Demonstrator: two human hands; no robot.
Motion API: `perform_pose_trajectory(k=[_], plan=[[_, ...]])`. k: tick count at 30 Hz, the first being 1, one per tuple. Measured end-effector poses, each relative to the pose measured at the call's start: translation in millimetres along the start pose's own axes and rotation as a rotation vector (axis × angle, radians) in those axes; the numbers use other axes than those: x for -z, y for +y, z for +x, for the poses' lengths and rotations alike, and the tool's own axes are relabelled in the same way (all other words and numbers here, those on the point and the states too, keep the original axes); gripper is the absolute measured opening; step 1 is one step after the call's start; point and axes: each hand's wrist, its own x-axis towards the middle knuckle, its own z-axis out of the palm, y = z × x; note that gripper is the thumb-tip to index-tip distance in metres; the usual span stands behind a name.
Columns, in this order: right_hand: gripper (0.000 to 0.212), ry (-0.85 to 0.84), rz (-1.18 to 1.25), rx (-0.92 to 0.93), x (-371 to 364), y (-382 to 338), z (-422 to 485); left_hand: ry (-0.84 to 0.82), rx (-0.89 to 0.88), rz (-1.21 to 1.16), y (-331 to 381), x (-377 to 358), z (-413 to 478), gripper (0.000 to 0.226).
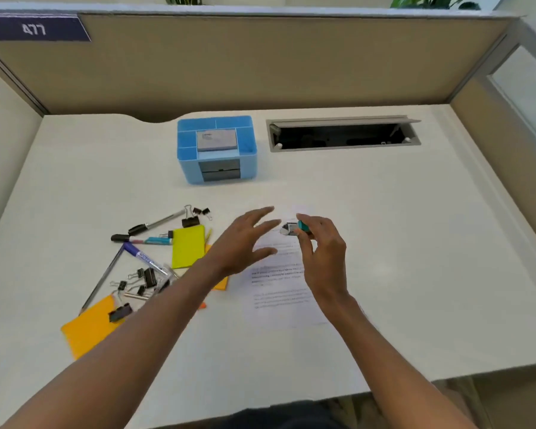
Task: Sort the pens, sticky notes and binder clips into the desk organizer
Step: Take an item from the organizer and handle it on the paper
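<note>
1. Teal and silver on this one: the little clip (pixel 296 227) (looking like a binder clip, can't swear to it) is being pinched at the tips of the right hand (pixel 321 255) fingers (pixel 305 243), just above the printed sheet (pixel 279 292) mid-frame.
2. The left hand (pixel 245 243) is hovering right beside it, fingers straight and spread, gripping nothing.
3. Risk I'm seeing: with only a fingertip pinch, the clip could be slipping or flipping out on its way to the blue organizer (pixel 183 150) at upper centre.
4. The left forearm is also hanging over the lower-left pile of pens (pixel 155 224), sticky notes (pixel 188 246) and binder clips (pixel 146 278). A careless sweep could be scattering them across the bench (pixel 415 227).
5. The organizer's compartments are looking tight, so a drop could easily be landing in the wrong one.
</note>
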Motion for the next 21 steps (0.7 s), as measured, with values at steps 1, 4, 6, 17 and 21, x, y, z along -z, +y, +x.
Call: perform_pose_trajectory(k=[1, 4, 6, 17, 21], plan=[[0.028, -0.01, -0.012, -0.005, 6, 6, -12, -0.041, -0.023, -0.008, 8, -10, -7, 0.07], [0.028, -0.052, -0.034, -0.039, 23, 24, -53, -0.149, -0.043, -0.026, 30, -38, -26, 0.078], [0.028, -0.078, -0.045, -0.072, 32, 32, -79, -0.216, -0.045, -0.013, 37, -51, -34, 0.08], [0.031, -0.203, -0.126, -0.179, 41, 53, -149, -0.344, 0.046, 0.046, 54, -74, -37, 0.061], [0.031, -0.192, -0.142, -0.166, 39, 57, -151, -0.335, 0.062, 0.024, 56, -78, -37, 0.061]])
